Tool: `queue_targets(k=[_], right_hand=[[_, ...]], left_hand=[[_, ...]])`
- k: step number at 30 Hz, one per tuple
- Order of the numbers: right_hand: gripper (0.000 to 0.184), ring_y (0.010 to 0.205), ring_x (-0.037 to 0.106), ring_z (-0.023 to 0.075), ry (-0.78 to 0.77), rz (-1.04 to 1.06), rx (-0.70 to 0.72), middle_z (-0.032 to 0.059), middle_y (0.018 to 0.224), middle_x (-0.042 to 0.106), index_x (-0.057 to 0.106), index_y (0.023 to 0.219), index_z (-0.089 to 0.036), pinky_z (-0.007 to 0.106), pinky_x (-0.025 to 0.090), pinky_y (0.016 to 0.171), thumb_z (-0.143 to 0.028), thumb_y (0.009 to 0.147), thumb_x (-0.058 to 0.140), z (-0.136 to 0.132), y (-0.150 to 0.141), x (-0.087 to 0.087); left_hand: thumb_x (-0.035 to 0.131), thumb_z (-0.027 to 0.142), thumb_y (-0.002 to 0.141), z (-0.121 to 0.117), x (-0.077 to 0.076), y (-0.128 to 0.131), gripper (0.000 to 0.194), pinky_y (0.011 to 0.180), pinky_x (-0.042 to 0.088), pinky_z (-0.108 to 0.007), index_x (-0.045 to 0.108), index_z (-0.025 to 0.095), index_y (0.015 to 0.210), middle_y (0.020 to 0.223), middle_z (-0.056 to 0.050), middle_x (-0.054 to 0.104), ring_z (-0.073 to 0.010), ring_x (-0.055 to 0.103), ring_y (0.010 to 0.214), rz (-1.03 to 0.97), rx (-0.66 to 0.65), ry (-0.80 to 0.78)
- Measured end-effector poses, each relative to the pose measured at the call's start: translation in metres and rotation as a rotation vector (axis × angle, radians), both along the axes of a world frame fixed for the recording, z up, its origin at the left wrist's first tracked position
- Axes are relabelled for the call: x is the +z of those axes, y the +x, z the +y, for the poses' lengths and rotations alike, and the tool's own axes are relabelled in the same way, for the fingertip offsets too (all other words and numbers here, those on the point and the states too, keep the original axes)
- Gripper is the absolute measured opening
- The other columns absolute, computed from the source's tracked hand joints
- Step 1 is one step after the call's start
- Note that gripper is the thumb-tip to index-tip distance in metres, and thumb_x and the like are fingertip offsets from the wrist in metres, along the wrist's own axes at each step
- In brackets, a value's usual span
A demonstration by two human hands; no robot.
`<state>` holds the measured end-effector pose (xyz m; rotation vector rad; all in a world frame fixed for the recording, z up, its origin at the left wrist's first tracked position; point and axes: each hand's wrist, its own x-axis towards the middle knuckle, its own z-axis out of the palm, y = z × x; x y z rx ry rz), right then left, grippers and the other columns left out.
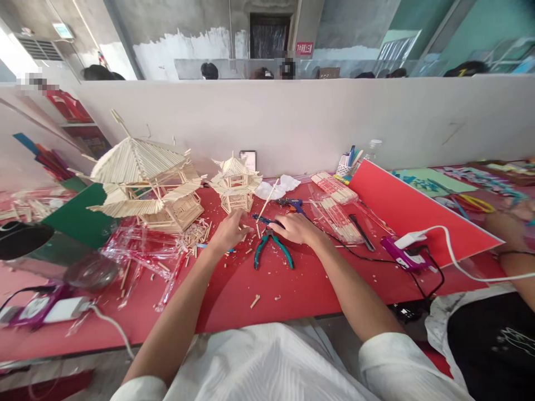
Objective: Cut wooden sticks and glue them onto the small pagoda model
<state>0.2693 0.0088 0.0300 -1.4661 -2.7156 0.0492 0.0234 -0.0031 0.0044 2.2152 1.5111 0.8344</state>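
Curling our left hand [229,229] near the small stick pagoda [235,185], can't tell if it's pinching anything; we've got a dark blue tool [262,219] in our right hand [295,227], and the cup [343,169] farther right holds pens [352,152].

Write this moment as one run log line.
right hand: holds dark blue tool | left hand: near small stick pavilion | teal-handled pliers: on red table

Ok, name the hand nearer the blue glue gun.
Right. Your right hand is just this side of the glue gun; your left hand is farther off, to its left.
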Motion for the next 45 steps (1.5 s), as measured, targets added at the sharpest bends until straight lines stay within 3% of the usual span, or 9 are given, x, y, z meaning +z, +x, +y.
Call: queue_targets(k=[3, 5, 7, 14, 23, 31, 34, 38, 45], right_hand=[[0.057, 0.091, 0.069, 0.0302, -0.002, 0.000, 0.030, 0.0139, 0.096, 0.074, 0.067, 0.100, -0.017, 0.033, 0.041, 0.075, -0.055, 0.103, 0.025, -0.001, -0.002, -0.002], [0.057, 0.093, 0.069, 0.0308, 0.001, 0.004, 0.045, 0.0138, 0.098, 0.074, 0.068, 0.103, -0.018, 0.034, 0.042, 0.076, -0.057, 0.103, 0.027, -0.002, -0.005, -0.003], [0.057, 0.094, 0.069, 0.0311, 0.007, 0.003, 0.055, 0.0141, 0.100, 0.074, 0.068, 0.106, -0.018, 0.034, 0.043, 0.077, -0.059, 0.102, 0.027, -0.003, -0.008, -0.005], [0.058, 0.093, 0.070, 0.0322, 0.054, 0.013, 0.042, 0.0153, 0.101, 0.075, 0.068, 0.112, -0.017, 0.036, 0.044, 0.079, -0.059, 0.101, 0.030, -0.002, -0.014, -0.010], [0.052, 0.093, 0.070, 0.0296, 0.079, 0.118, 0.012, 0.0132, 0.103, 0.076, 0.069, 0.117, -0.020, 0.034, 0.043, 0.078, -0.058, 0.099, 0.039, 0.004, -0.016, -0.019], [0.058, 0.090, 0.070, 0.0289, 0.106, 0.059, -0.042, 0.0144, 0.096, 0.075, 0.071, 0.100, -0.017, 0.033, 0.043, 0.077, -0.062, 0.099, 0.035, 0.008, -0.015, -0.015], [0.060, 0.091, 0.069, 0.0297, 0.063, 0.054, -0.074, 0.0144, 0.096, 0.074, 0.069, 0.102, -0.018, 0.034, 0.044, 0.078, -0.065, 0.098, 0.033, 0.004, -0.006, -0.006], [0.063, 0.097, 0.067, 0.0319, 0.022, 0.093, -0.222, 0.0168, 0.105, 0.072, 0.062, 0.116, -0.017, 0.036, 0.044, 0.081, -0.068, 0.098, 0.030, 0.003, 0.012, -0.002], [0.060, 0.123, 0.050, 0.0415, 0.028, 0.071, -0.512, 0.0284, 0.129, 0.057, 0.053, 0.130, -0.007, 0.053, 0.037, 0.099, -0.057, 0.099, 0.041, 0.013, 0.018, -0.022]], left_hand=[[0.064, 0.034, 0.089, -0.001, 0.002, -0.006, 0.048, 0.089, 0.054, -0.034, 0.051, 0.024, 0.134, 0.134, -0.010, 0.059, -0.0196, 0.069, 0.099, -0.090, -0.224, 0.103], [0.063, 0.034, 0.090, 0.001, 0.002, -0.007, 0.046, 0.095, 0.053, -0.036, 0.055, 0.024, 0.135, 0.137, -0.011, 0.058, -0.0231, 0.064, 0.116, -0.102, -0.344, 0.141], [0.062, 0.032, 0.090, 0.005, 0.001, -0.006, 0.040, 0.094, 0.055, -0.036, 0.061, 0.023, 0.129, 0.135, -0.011, 0.061, -0.0253, 0.060, 0.123, -0.133, -0.378, 0.134], [0.060, 0.024, 0.088, 0.012, -0.001, -0.002, 0.032, 0.084, 0.058, -0.030, 0.071, 0.020, 0.117, 0.118, -0.010, 0.071, -0.0195, 0.071, 0.094, -0.256, -0.373, 0.022], [0.062, 0.014, 0.084, 0.019, 0.005, -0.002, 0.028, 0.086, 0.055, -0.030, 0.075, 0.021, 0.108, 0.109, -0.008, 0.073, -0.0192, 0.069, 0.097, -0.183, -0.371, 0.125], [0.064, 0.027, 0.087, 0.014, 0.012, 0.001, 0.021, 0.083, 0.057, -0.030, 0.077, 0.020, 0.102, 0.111, -0.010, 0.073, -0.0197, 0.069, 0.096, -0.289, -0.360, 0.061], [0.067, 0.036, 0.086, 0.015, 0.009, -0.001, 0.024, 0.080, 0.059, -0.031, 0.077, 0.019, 0.100, 0.111, -0.010, 0.073, -0.0194, 0.071, 0.089, -0.404, -0.363, -0.010], [0.068, 0.041, 0.085, 0.017, 0.002, -0.005, 0.029, 0.076, 0.059, -0.031, 0.076, 0.016, 0.099, 0.098, -0.010, 0.075, -0.0192, 0.072, 0.080, -0.484, -0.307, -0.063], [0.058, 0.019, 0.086, 0.019, -0.011, 0.002, 0.021, 0.082, 0.054, -0.028, 0.077, 0.020, 0.095, 0.093, -0.005, 0.078, -0.0194, 0.071, 0.085, -0.029, -0.181, 0.014]])
